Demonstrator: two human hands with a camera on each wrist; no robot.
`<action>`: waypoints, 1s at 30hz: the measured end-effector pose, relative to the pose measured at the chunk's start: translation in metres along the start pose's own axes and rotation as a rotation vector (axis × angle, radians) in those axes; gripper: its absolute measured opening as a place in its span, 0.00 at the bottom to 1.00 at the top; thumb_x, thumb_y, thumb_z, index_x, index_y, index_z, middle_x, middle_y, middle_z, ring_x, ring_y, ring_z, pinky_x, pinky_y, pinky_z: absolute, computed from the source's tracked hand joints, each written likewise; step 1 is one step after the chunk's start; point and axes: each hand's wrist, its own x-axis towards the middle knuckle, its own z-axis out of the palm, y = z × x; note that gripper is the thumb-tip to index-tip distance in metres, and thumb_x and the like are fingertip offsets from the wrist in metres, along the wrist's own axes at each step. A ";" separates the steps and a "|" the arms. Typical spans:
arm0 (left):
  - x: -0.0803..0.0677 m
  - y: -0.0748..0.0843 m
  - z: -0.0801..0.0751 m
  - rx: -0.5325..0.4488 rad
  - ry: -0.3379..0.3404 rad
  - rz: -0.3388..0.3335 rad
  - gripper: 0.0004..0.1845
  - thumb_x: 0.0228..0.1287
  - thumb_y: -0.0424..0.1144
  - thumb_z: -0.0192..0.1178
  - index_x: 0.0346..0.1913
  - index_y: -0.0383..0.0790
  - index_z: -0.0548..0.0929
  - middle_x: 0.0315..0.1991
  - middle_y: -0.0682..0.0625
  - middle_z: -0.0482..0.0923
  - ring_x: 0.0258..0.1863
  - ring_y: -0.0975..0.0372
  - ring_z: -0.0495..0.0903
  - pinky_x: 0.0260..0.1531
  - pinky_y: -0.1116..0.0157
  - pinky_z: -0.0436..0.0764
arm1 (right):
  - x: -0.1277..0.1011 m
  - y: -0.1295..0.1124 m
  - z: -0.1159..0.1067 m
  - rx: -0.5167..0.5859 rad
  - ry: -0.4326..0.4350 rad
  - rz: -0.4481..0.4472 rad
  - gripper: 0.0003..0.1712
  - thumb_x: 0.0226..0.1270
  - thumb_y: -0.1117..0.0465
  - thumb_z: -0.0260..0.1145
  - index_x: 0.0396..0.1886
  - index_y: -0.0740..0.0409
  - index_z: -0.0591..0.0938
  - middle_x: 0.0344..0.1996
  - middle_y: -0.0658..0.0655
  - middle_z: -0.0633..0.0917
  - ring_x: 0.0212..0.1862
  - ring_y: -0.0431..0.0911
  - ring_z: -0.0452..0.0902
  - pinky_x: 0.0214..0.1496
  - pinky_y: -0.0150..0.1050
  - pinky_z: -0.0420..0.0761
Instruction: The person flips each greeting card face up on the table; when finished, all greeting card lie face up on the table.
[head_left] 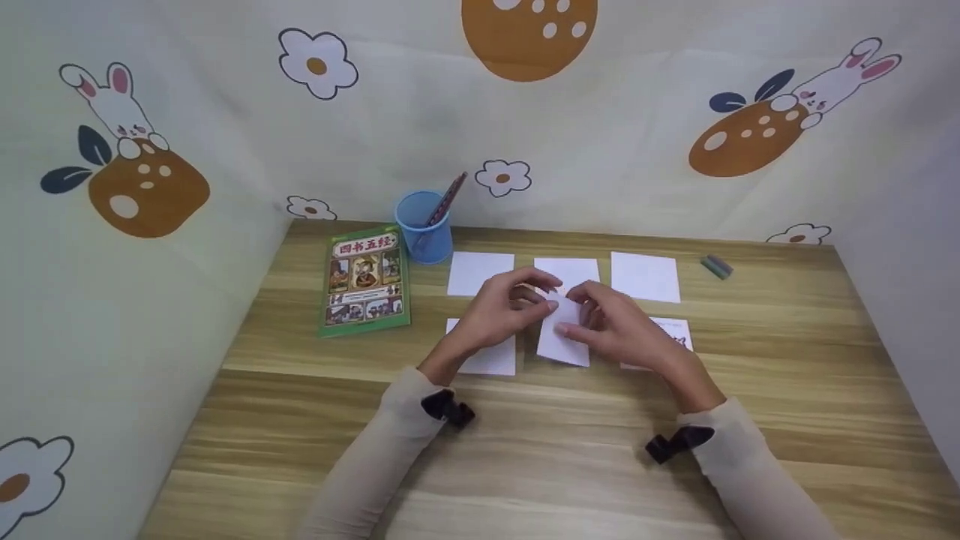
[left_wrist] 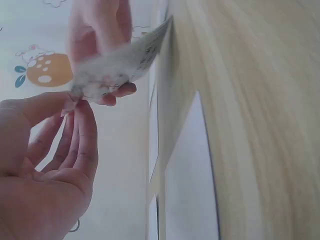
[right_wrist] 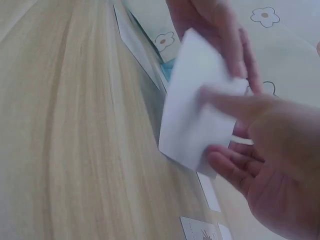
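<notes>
Above the middle of the wooden table (head_left: pixel 570 450), both hands hold one white card (head_left: pixel 564 339). My left hand (head_left: pixel 536 294) pinches its top edge, and my right hand (head_left: pixel 581 319) grips its right side with the thumb across the face. In the left wrist view the card (left_wrist: pixel 122 62) is tilted; my left fingertips (left_wrist: pixel 80 107) meet its corner, and the right hand's fingers (left_wrist: pixel 97 30) curl round it. In the right wrist view the card (right_wrist: pixel 197 115) shows its blank side, with my right thumb (right_wrist: pixel 225 100) lying on it.
More white cards lie on the table: three in a far row (head_left: pixel 481 272) (head_left: pixel 570 268) (head_left: pixel 645 276), and others near the hands (head_left: pixel 491 360) (head_left: pixel 675 328). At the left are a green book (head_left: pixel 365 281) and a blue cup (head_left: pixel 424 225) with a pencil. A small eraser (head_left: pixel 716 266) sits far right.
</notes>
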 end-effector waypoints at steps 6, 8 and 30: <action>0.003 -0.002 0.005 -0.068 -0.026 0.026 0.14 0.75 0.46 0.56 0.56 0.45 0.83 0.52 0.50 0.85 0.49 0.57 0.86 0.53 0.54 0.85 | 0.000 -0.001 -0.001 0.094 0.022 -0.056 0.16 0.70 0.44 0.66 0.48 0.46 0.79 0.39 0.47 0.81 0.43 0.42 0.79 0.49 0.45 0.84; 0.003 -0.005 0.006 -0.020 -0.039 0.027 0.14 0.75 0.44 0.57 0.57 0.43 0.82 0.54 0.48 0.84 0.52 0.56 0.85 0.56 0.55 0.84 | 0.000 -0.002 0.000 0.117 0.008 -0.089 0.12 0.71 0.47 0.65 0.47 0.45 0.80 0.41 0.46 0.80 0.44 0.42 0.78 0.50 0.44 0.84; -0.004 -0.017 -0.001 0.230 -0.081 -0.169 0.22 0.62 0.38 0.70 0.59 0.52 0.81 0.38 0.51 0.81 0.34 0.62 0.83 0.34 0.67 0.81 | 0.000 0.018 -0.007 0.137 0.003 -0.067 0.23 0.62 0.57 0.74 0.57 0.43 0.81 0.54 0.46 0.82 0.50 0.46 0.75 0.50 0.33 0.75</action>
